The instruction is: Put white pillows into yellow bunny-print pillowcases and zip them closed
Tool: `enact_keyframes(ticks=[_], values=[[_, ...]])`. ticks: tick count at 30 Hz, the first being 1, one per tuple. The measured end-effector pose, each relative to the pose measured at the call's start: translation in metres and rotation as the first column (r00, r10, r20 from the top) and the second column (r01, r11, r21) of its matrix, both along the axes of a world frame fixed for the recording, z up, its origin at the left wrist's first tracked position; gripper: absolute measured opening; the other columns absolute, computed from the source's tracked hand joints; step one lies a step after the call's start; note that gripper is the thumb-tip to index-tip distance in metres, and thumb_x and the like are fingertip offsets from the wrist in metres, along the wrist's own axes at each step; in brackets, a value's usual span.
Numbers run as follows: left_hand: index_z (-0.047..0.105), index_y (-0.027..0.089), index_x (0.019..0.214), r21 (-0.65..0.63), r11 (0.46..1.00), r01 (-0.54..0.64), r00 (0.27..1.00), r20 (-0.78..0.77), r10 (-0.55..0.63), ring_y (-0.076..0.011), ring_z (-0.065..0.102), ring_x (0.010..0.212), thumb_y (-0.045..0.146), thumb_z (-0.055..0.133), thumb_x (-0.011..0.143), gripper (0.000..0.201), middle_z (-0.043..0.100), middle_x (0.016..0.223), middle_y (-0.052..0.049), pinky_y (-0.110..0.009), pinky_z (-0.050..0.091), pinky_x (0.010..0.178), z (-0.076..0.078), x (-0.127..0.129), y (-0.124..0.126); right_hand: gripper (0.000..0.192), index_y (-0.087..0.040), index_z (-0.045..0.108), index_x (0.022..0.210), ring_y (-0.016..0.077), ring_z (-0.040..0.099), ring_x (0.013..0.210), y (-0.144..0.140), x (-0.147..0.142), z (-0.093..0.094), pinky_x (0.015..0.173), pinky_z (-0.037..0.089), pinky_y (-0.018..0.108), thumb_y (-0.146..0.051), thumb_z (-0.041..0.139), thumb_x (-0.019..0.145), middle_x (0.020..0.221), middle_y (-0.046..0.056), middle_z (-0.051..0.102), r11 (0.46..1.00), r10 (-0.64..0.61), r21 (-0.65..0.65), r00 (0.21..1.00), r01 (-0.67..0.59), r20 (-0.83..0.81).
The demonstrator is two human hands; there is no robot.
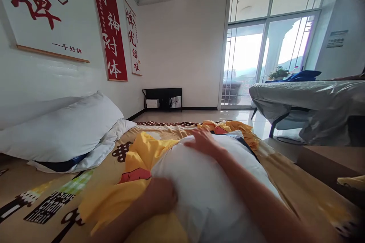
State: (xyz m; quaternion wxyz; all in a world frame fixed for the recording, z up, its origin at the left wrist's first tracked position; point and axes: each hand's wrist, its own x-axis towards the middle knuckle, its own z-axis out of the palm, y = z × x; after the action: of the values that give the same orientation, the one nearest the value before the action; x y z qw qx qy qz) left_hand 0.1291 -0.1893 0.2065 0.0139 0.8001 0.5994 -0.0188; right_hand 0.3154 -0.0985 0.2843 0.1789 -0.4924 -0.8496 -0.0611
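In the head view, a white pillow (pixel 205 186) lies on the bed in front of me, with yellow fabric, apparently a pillowcase (pixel 149 146), bunched around its left and far sides. The fabric carries pink-red patches. My right hand (pixel 203 141) rests on the pillow's upper part, fingers stretched out and apart. Close to the pillow's left edge, my left hand (pixel 162 196) is closed like a fist where white meets yellow. It is blurred, and its fingertips are hidden; it seems to grip the yellow fabric. A dark blue strip shows along the pillow's far right edge.
More white pillows (pixel 65 129) are stacked on the bed at left. A patterned tan sheet (pixel 105 182) covers the bed. Beyond its far end stands a low black rack (pixel 164 93). At right are a plastic-covered table (pixel 310 93) and a brown cardboard box (pixel 330 163).
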Motion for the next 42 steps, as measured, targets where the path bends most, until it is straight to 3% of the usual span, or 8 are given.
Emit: enact_keyframes(ticks=[6, 12, 17, 26, 32, 36, 39, 42], values=[[0.068, 0.017, 0.077, 0.051, 0.999, 0.012, 0.975, 0.219, -0.023, -0.0218, 0.065, 0.072, 0.024, 0.043, 0.079, 0.026, 0.071, 0.078, -0.009, -0.031, 0.047, 0.066, 0.038, -0.025, -0.004, 0.056, -0.009, 0.059, 0.123, 0.033, 0.061, 0.108, 0.009, -0.019, -0.061, 0.087, 0.045, 0.04, -0.048, 0.057, 0.084, 0.115, 0.021, 0.066, 0.964, -0.2, -0.162, 0.977, 0.209, 0.072], [0.059, 0.016, 0.111, 0.476, 0.879, -0.027, 0.999, 0.053, 0.003, -0.0274, 0.056, 0.108, 0.015, 0.05, 0.077, 0.036, 0.062, 0.113, -0.013, -0.04, 0.044, 0.09, 0.067, -0.005, 0.046, 0.027, -0.016, 0.071, 0.091, 0.0292, 0.067, 0.091, -0.039, -0.019, -0.037, 0.07, 0.044, 0.032, -0.036, 0.057, 0.08, 0.096, 0.015, 0.073, 0.98, -0.179, -0.083, 0.983, 0.181, 0.042], [0.063, 0.016, 0.104, 0.468, 0.879, -0.089, 0.994, 0.09, 0.053, -0.0259, 0.06, 0.099, 0.011, 0.042, 0.08, 0.032, 0.062, 0.108, -0.012, -0.034, 0.048, 0.075, 0.061, -0.004, 0.064, 0.029, -0.018, 0.071, 0.094, 0.0237, 0.067, 0.086, -0.079, -0.03, -0.047, 0.072, 0.04, 0.031, -0.011, 0.046, 0.08, 0.089, 0.011, 0.073, 0.991, -0.132, -0.03, 0.989, 0.134, 0.063], [0.065, 0.02, 0.089, 0.414, 0.906, -0.089, 0.946, 0.32, -0.053, -0.0192, 0.062, 0.085, 0.01, 0.052, 0.07, 0.025, 0.068, 0.086, -0.004, -0.026, 0.042, 0.069, 0.113, 0.018, 0.045, 0.022, -0.018, 0.07, 0.084, 0.0214, 0.063, 0.089, -0.094, -0.067, -0.029, 0.081, 0.039, 0.033, -0.011, 0.051, 0.078, 0.09, 0.008, 0.072, 1.0, -0.017, 0.017, 0.997, 0.018, -0.078], [0.062, 0.019, 0.099, 0.442, 0.894, 0.077, 0.982, 0.121, -0.144, -0.0219, 0.065, 0.085, 0.01, 0.045, 0.079, 0.028, 0.068, 0.089, -0.008, -0.029, 0.044, 0.07, 0.104, 0.067, 0.037, 0.041, -0.027, 0.061, 0.124, 0.0253, 0.053, 0.115, -0.08, -0.069, -0.047, 0.099, 0.036, 0.04, -0.021, 0.035, 0.093, 0.124, 0.005, 0.064, 0.991, 0.012, 0.133, 1.0, -0.009, -0.016], [0.06, 0.019, 0.098, 0.384, 0.921, 0.065, 0.959, 0.229, -0.164, -0.0229, 0.063, 0.084, 0.011, 0.047, 0.075, 0.028, 0.067, 0.086, -0.008, -0.029, 0.042, 0.069, 0.085, 0.055, 0.044, 0.037, -0.021, 0.068, 0.111, 0.0292, 0.053, 0.111, -0.055, -0.041, -0.054, 0.096, 0.037, 0.044, -0.02, 0.036, 0.092, 0.114, 0.012, 0.067, 0.992, -0.056, 0.119, 0.997, 0.05, 0.053], [0.058, 0.018, 0.092, 0.321, 0.947, 0.022, 0.94, 0.315, -0.129, -0.0191, 0.06, 0.08, 0.008, 0.044, 0.072, 0.026, 0.066, 0.082, -0.006, -0.026, 0.039, 0.068, 0.065, 0.029, 0.054, 0.034, -0.02, 0.066, 0.116, 0.0306, 0.053, 0.113, -0.048, -0.015, -0.041, 0.1, 0.035, 0.046, -0.024, 0.048, 0.088, 0.116, 0.013, 0.064, 0.998, -0.059, 0.008, 0.998, 0.059, -0.018], [0.055, 0.019, 0.084, 0.297, 0.955, -0.019, 0.872, 0.472, -0.129, -0.0146, 0.054, 0.069, 0.008, 0.043, 0.073, 0.019, 0.06, 0.071, -0.001, -0.024, 0.035, 0.061, 0.054, 0.013, 0.049, 0.04, -0.028, 0.064, 0.121, 0.023, 0.057, 0.111, -0.05, 0.015, -0.004, 0.099, 0.04, 0.033, -0.031, 0.062, 0.081, 0.119, 0.004, 0.065, 0.962, 0.176, -0.19, 0.976, -0.198, -0.127]])
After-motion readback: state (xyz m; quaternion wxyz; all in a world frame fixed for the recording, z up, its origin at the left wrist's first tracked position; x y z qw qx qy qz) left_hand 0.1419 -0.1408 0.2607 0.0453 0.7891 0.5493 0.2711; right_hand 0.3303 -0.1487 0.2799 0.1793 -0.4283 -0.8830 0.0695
